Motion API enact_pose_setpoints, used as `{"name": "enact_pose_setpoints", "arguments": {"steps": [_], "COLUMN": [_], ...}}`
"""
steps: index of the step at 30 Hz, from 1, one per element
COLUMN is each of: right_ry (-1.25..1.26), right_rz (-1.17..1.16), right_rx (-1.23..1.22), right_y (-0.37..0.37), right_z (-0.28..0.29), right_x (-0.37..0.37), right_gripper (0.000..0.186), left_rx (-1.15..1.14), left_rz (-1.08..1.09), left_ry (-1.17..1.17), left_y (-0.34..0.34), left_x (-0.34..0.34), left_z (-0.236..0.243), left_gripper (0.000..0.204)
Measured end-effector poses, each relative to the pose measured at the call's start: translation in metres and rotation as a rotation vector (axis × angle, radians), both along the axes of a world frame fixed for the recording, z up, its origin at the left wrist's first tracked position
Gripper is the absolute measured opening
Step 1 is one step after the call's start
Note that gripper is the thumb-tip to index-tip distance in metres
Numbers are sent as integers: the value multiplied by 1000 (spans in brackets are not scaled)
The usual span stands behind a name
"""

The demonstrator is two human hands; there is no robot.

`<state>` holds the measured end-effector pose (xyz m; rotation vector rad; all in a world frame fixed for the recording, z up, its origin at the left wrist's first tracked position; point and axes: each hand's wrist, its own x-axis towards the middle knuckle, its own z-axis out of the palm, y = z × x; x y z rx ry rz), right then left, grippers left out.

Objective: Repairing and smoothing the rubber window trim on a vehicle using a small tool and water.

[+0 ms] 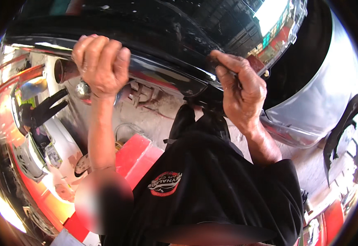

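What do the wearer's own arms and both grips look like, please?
The left grip and right grip are gloveless, and both forearms are bare. The black T-shirt has short sleeves and a round emblem with red and white.

And there it is, one printed emblem showing, on the left chest of the black shirt (228,192): a rounded red, white and black badge (165,184), pale lettering curving around its edge and more set across the middle!
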<state>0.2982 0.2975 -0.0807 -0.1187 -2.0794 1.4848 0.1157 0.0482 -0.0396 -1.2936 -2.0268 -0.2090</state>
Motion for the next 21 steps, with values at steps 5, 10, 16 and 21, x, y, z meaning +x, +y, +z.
{"name": "enact_pose_setpoints", "arguments": {"steps": [5, 10, 16, 21], "right_ry": [-44, 61, 192, 300], "right_rz": [-72, -131, -138, 91], "right_rx": [-60, 6, 70, 152], "right_y": [11, 9, -22, -50], "right_z": [-13, -18, -16, -14], "right_x": [20, 27, 31, 24], "right_gripper": [27, 32, 61, 58], "left_rx": [-105, -116, 401, 754], "left_rz": [-59, -205, -270, -144], "left_ry": [-110, -354, -985, -1348], "left_y": [49, 76, 77, 81], "left_x": [74, 117, 154, 166], "left_z": [-36, -48, -41, -7], "left_gripper": [31, 32, 87, 73]}}
